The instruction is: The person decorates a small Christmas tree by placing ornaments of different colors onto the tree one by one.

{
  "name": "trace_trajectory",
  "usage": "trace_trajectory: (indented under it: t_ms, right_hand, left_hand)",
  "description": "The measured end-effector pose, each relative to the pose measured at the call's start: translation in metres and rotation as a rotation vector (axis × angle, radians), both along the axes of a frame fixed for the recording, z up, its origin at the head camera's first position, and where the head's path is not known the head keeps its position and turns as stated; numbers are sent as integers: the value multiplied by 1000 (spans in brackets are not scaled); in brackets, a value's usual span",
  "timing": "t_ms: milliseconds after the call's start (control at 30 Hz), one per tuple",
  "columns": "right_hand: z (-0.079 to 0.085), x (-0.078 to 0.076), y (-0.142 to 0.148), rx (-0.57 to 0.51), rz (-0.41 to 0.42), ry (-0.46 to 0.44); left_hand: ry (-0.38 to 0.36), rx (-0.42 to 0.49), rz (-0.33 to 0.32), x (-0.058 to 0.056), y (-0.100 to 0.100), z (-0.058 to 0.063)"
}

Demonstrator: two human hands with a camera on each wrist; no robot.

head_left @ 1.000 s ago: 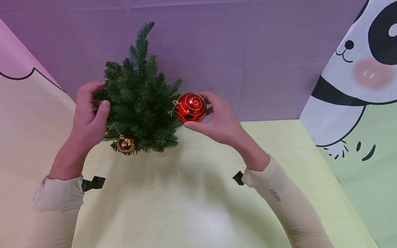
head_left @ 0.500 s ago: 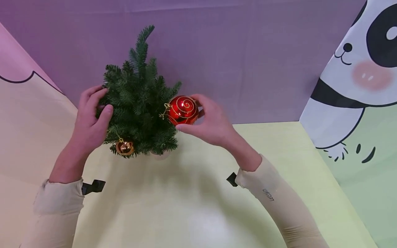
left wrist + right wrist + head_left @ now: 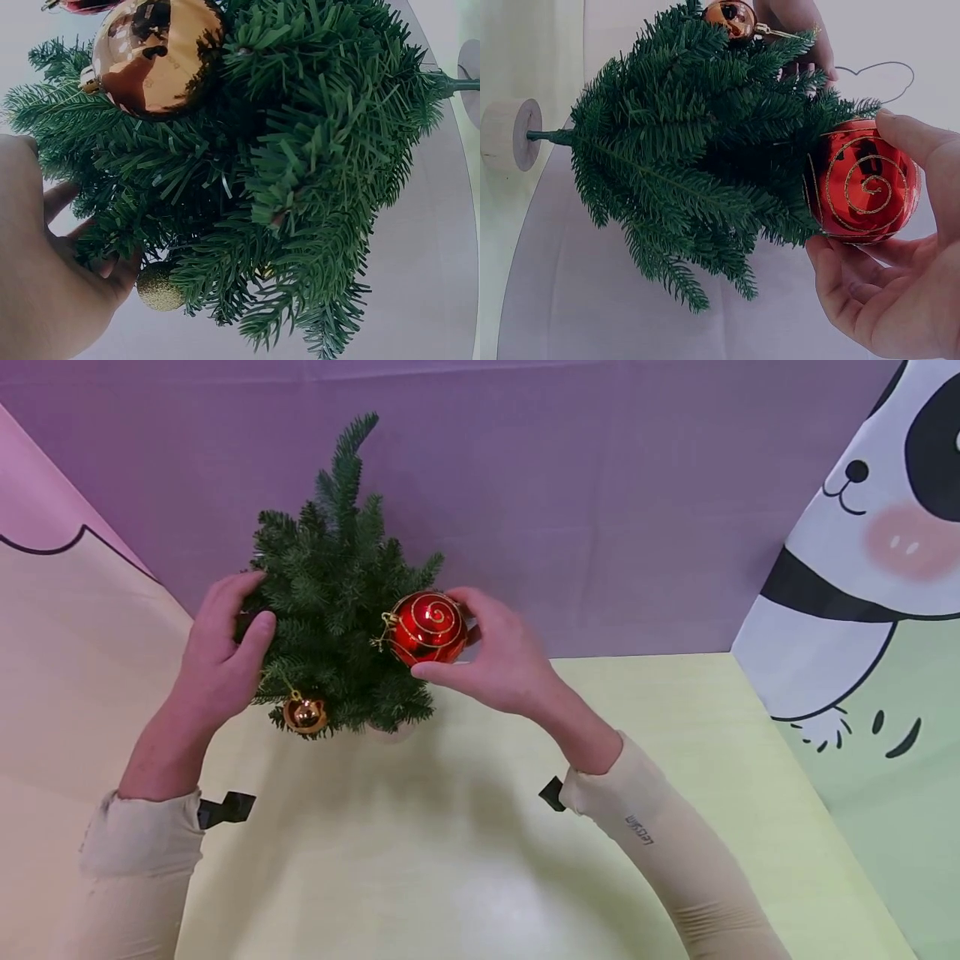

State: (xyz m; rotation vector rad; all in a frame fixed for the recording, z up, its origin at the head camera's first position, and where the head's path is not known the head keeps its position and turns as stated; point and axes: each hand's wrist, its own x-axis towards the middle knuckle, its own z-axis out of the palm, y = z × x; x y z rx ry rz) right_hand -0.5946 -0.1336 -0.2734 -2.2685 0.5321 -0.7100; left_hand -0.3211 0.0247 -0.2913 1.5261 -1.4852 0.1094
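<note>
A small artificial Christmas tree (image 3: 337, 585) stands on a round wooden base (image 3: 510, 135). My left hand (image 3: 228, 652) holds the tree's left side, fingers curved in among the branches and partly hidden by them. With thumb and fingers, my right hand (image 3: 502, 652) grips a shiny red bauble (image 3: 429, 628) with gold swirls. The bauble is in front of the right branches, its gold loop (image 3: 386, 625) pointing left toward the tree. A copper-gold bauble (image 3: 304, 714) hangs low on the left. In the left wrist view a glittery gold bauble (image 3: 160, 286) sits close to my left fingers.
The pale tabletop (image 3: 420, 860) spreads out in front of the tree. A purple cloth wall (image 3: 637, 510) rises right behind it. Printed side panels stand left and right, the right one with a panda (image 3: 825, 627).
My right hand has moved left with the red bauble, from beside the tree to over its right branches. My left hand has shifted slightly right and down against the tree.
</note>
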Motion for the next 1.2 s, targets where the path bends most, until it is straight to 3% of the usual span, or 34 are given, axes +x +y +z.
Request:
trace_trajectory:
  t_ms: [167, 333, 600, 833, 1200]
  right_hand:
    - [0, 3, 3, 1, 1, 19]
    - [-1, 5, 6, 3, 14, 2]
    - [1, 13, 13, 21, 33, -27]
    - [2, 19, 17, 61, 33, -14]
    - [3, 22, 22, 86, 54, -26]
  left_hand:
    - [6, -2, -13, 0, 1, 0]
    - [-2, -67, -18, 0, 1, 0]
    - [-31, -177, 44, -9, 6, 0]
    - [-84, -261, 25, -24, 14, 3]
    - [-226, -412, -1, -58, 12, 9]
